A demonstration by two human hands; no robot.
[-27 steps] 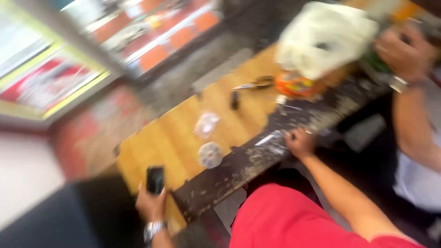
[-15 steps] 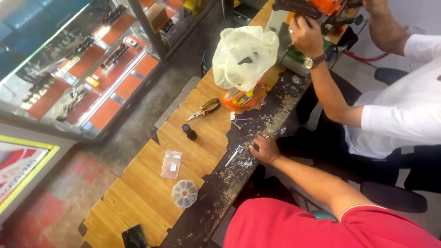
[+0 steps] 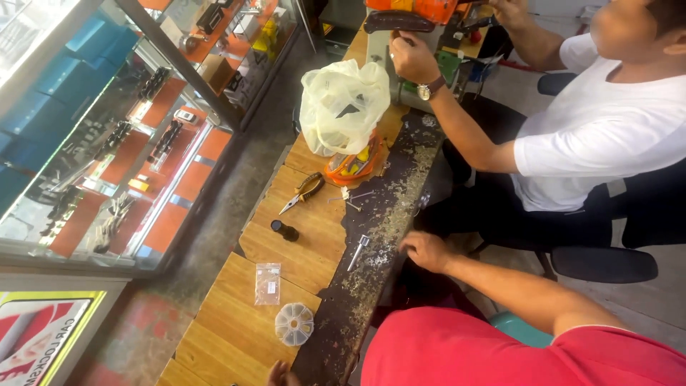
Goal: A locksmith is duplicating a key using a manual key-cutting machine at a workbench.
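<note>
My right hand (image 3: 426, 251) rests on the near edge of the dark, filing-strewn strip of the wooden bench (image 3: 236, 336), fingers loosely curled, holding nothing. A small metal key-like piece (image 3: 358, 250) lies just left of it. Only the fingertips of my left hand (image 3: 282, 373) show at the bottom edge, close to a round clear compartment box (image 3: 294, 324); what they hold is hidden. A small clear plastic bag (image 3: 268, 283) lies beyond the box.
Pliers (image 3: 304, 191), a short black cylinder (image 3: 284, 230) and a white plastic bag (image 3: 344, 106) over an orange object lie farther along the bench. A person in a white shirt (image 3: 600, 136) works at an orange machine (image 3: 411, 11). A glass display case (image 3: 121, 143) stands left.
My right hand has drawn back from the metal piece to the bench edge. My left hand, earlier seen holding a black object, has slipped almost out of view at the bottom.
</note>
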